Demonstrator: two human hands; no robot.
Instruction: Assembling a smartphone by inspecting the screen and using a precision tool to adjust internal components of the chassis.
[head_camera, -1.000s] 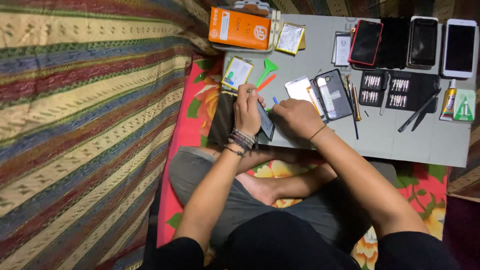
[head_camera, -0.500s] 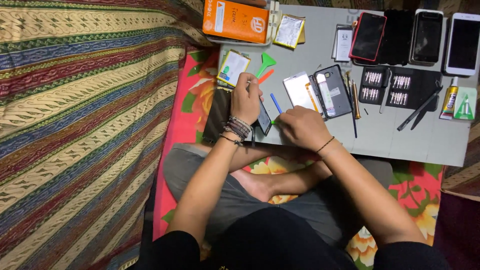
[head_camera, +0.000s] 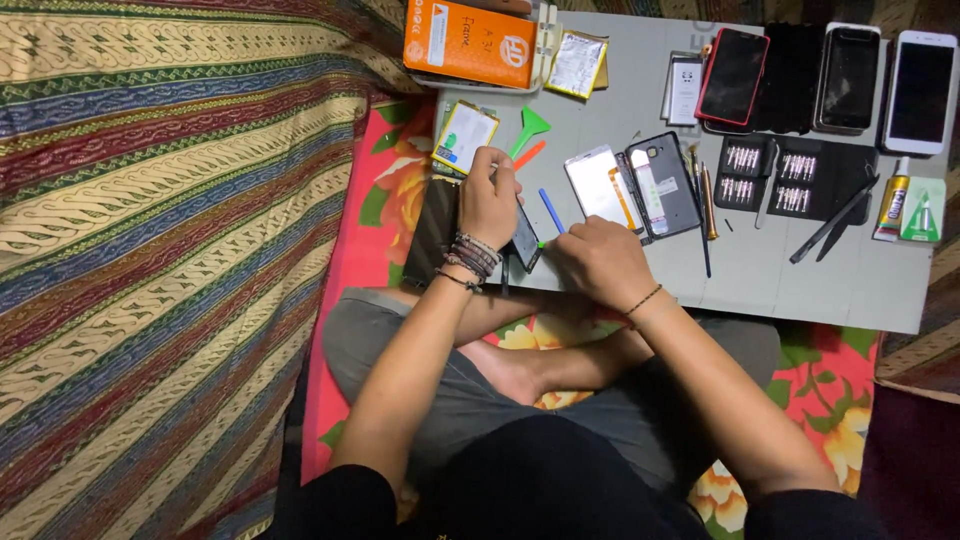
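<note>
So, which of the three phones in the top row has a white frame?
The rightmost phone; the other two have red and dark edges.

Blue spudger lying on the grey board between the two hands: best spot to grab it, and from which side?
Take the blue spudger at its upper half, pinching across its narrow width from above. It lies flat and slanted on the grey board; its lower end runs close to the right hand and the dark phone held by the left hand.

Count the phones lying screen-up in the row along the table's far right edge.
3. A red-edged phone lies leftmost, a dark phone in the middle, and a white phone at the right end. More may lie beyond the frame's edge.
</note>
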